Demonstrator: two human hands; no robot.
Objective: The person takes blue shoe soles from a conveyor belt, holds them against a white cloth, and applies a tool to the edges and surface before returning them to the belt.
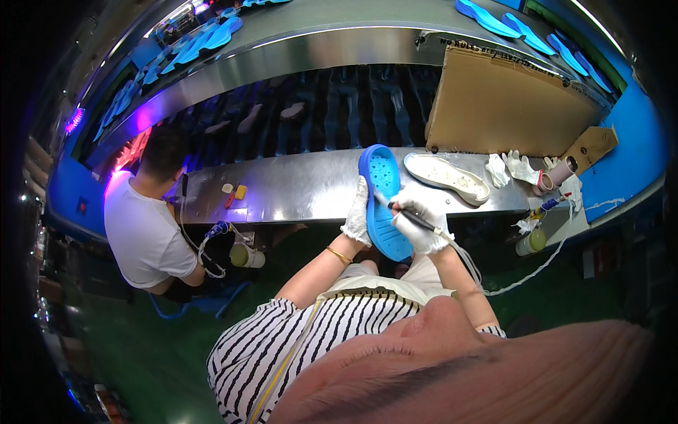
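Metal tabletop (300,180) gleams, and over its near edge I see the left hand (358,212) gripping a blue shoe sole (387,230) while the right hand (424,206) pinches a black-handled tool (415,218), work seemingly under way, though what is finished or left I cannot tell.

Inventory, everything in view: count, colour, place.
Bench: 1, silver, centre
Soles: several, blue, top
Blue shoe: 1, blue, centre
Brush: 1, black-handled, over blue shoe
White shoe: 1, white, bench right
Loose gloves: 2+, white, bench right
Cardboard: 2 pieces, brown, bench right
Tubes: 2, brownish, bench right
Yellow block: 1, yellow, bench left
Red tool: 1, red, bench left
Jars: 2, yellowish, below bench
Hoses: 2+, white, below bench
Co-worker: 1, white shirt, left
Left hand: 1, white-gloved, on blue shoe
Right hand: 1, white-gloved, on brush
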